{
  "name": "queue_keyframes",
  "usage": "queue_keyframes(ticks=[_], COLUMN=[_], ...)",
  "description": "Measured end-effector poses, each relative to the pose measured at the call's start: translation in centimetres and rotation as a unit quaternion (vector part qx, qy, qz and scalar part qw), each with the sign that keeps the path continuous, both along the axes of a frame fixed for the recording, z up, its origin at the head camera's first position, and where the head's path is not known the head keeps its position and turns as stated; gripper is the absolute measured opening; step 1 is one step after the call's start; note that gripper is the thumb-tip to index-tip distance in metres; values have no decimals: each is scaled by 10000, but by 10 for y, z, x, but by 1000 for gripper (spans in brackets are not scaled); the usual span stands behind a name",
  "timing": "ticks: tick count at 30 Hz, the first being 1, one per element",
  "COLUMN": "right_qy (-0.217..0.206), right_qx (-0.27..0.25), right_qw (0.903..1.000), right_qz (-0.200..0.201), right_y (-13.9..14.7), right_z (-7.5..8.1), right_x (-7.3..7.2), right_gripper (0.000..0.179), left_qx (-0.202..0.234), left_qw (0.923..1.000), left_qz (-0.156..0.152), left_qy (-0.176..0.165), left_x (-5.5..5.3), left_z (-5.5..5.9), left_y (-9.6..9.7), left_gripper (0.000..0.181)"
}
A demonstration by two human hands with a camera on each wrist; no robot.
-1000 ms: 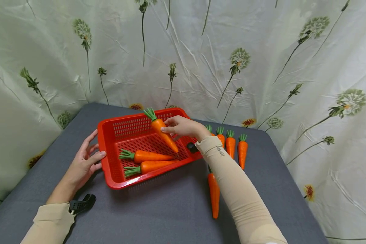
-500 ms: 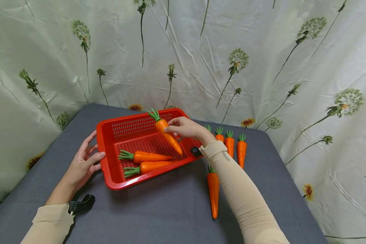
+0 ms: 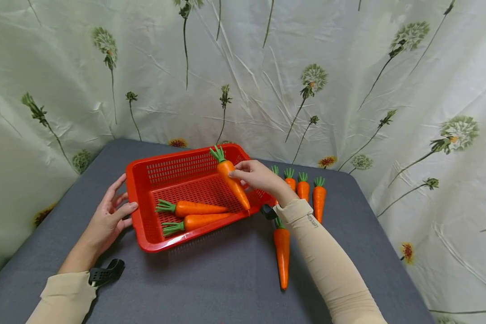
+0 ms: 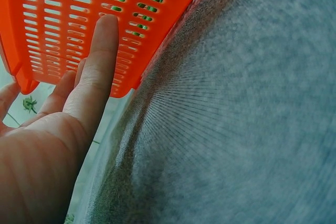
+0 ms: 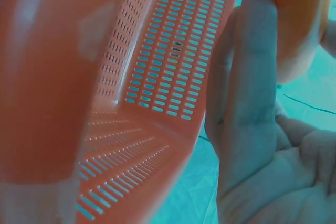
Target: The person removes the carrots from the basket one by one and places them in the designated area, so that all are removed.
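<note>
A red perforated plastic basket [image 3: 131,180] sits on the table, two carrots [image 3: 202,208] [image 3: 208,220] lying inside with their green tops to the left. My left hand [image 3: 109,220] rests against the basket's left end, fingers fairly straight; in the left wrist view a finger [image 4: 100,61] lies on the slotted outer wall. Between thumb and fingers, my right hand [image 3: 259,175] pinches a third carrot [image 3: 231,182] over the basket's right part, tilted with its green top up and its tip near the front rim. The right wrist view shows this carrot [image 5: 299,19] beside straight fingers.
Right of the basket, several carrots stand in a row on the grey table [image 3: 210,288], such as the rightmost carrot [image 3: 319,202]; the right forearm partly hides them. Another carrot [image 3: 282,256] lies nearer the front. A flower-printed curtain [image 3: 267,90] hangs behind.
My right hand has moved right and slightly toward the front with its carrot, from the basket's middle to its right part. The left hand stays at the left end.
</note>
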State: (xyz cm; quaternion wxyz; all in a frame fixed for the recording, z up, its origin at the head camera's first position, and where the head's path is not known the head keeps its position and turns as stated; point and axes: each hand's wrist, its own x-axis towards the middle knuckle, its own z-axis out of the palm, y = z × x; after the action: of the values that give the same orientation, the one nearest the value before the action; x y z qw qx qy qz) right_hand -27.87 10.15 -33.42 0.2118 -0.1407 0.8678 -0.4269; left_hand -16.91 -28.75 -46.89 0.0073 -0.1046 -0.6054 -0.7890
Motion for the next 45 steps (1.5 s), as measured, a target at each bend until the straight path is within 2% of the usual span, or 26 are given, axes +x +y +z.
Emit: queue_keyframes(ticks=[9, 16, 23, 30, 38, 45], right_qy=[52, 11, -100, 56, 170, 63], right_qx=[-94, -184, -204, -80, -326, -309], right_qw=[9996, 9994, 9985, 9973, 9954, 9927], right_qz=[-253, -278, -506, -732, -883, -1161], right_y=[15, 27, 39, 58, 78, 93], right_z=[1, 1, 1, -2, -7, -12], right_x=[14, 26, 40, 54, 65, 74], right_gripper=[50, 51, 50, 55, 52, 59], left_qx=[-58, -60, -107, -181, -224, -160], left_qw=[10000, 10000, 9999, 9997, 9995, 9998], left_qz=[17, 14, 50, 94, 123, 71], left_qy=[-10, -37, -86, -148, -171, -137], left_x=[1, 1, 1, 1, 1, 1], left_z=[0, 0, 2, 1, 0, 0], left_y=[0, 0, 0, 0, 1, 0], left_gripper=[83, 83, 83, 83, 83, 83])
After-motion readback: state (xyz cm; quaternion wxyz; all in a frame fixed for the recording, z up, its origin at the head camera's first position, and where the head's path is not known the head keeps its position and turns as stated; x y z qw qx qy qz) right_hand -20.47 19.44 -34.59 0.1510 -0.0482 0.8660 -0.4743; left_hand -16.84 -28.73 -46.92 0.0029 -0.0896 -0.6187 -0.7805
